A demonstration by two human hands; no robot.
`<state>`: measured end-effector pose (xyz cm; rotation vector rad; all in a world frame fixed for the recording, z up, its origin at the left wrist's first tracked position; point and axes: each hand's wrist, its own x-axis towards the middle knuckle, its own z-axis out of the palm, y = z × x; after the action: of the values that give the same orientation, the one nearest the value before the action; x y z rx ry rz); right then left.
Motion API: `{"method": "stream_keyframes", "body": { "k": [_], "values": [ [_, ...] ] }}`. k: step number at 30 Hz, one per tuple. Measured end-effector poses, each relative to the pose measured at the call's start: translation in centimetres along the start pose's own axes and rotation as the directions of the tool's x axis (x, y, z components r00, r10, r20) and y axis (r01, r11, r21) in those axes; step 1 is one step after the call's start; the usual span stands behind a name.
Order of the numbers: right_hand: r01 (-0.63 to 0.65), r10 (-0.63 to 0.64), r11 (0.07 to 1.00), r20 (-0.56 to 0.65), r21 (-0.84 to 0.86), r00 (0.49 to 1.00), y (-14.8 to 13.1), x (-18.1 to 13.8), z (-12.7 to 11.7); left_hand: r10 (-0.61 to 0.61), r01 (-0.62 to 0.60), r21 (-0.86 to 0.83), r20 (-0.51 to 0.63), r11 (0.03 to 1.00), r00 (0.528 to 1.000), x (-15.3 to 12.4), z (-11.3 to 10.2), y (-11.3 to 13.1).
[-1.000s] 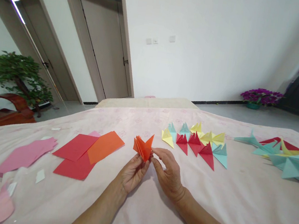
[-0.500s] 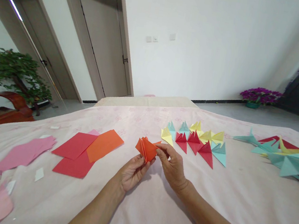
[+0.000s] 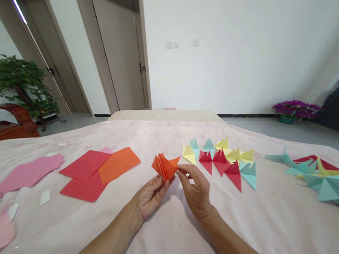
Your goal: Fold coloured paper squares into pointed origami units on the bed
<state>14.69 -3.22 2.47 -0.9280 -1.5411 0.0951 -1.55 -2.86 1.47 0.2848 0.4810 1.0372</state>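
Observation:
A folded orange paper piece [image 3: 164, 166] with several layered flaps is held up just above the pale pink cloth [image 3: 172, 245]. My left hand [image 3: 151, 195] pinches its lower edge from below. My right hand [image 3: 196, 191] pinches its right tip between thumb and forefinger. Both hands are closed on the paper.
Flat red and orange sheets [image 3: 100, 170] lie to the left, with pink sheets [image 3: 31, 172] and white scraps further left. A cluster of folded red, yellow and teal pieces [image 3: 223, 161] sits behind my right hand. More teal, yellow and red folded shapes [image 3: 326, 180] lie at the far right.
The orange piece has been turned and refolded between my fingers. My right hand shifted from its right edge to pinching the right tip, which now points up.

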Motion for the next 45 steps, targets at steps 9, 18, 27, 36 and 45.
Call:
{"method": "stream_keyframes", "body": {
  "k": [9,18,27,36,45],
  "values": [
    [0.041,-0.041,0.998,0.002,-0.044,0.999,0.0,0.2,-0.1,-0.002,-0.003,0.076,0.067,0.997,0.998,0.2,-0.4,-0.1],
    [0.115,-0.104,0.976,0.065,-0.187,0.992,-0.1,0.1,-0.2,0.003,-0.007,0.068,0.066,0.998,0.998,0.1,-0.1,-0.1],
    [0.216,-0.159,0.946,0.236,-0.241,0.959,-1.0,0.9,-1.0,0.024,-0.027,0.066,0.047,0.997,0.999,0.2,-0.2,-0.3],
    [0.255,-0.204,0.964,0.389,-0.082,0.898,0.1,3.3,-2.9,-0.050,0.050,0.026,-0.009,0.998,0.999,0.1,0.3,0.2],
    [0.211,-0.157,0.976,0.507,-0.051,0.848,1.7,4.1,-3.7,-0.137,0.135,-0.041,-0.053,0.990,0.989,0.1,0.4,0.8]
  ]
}}
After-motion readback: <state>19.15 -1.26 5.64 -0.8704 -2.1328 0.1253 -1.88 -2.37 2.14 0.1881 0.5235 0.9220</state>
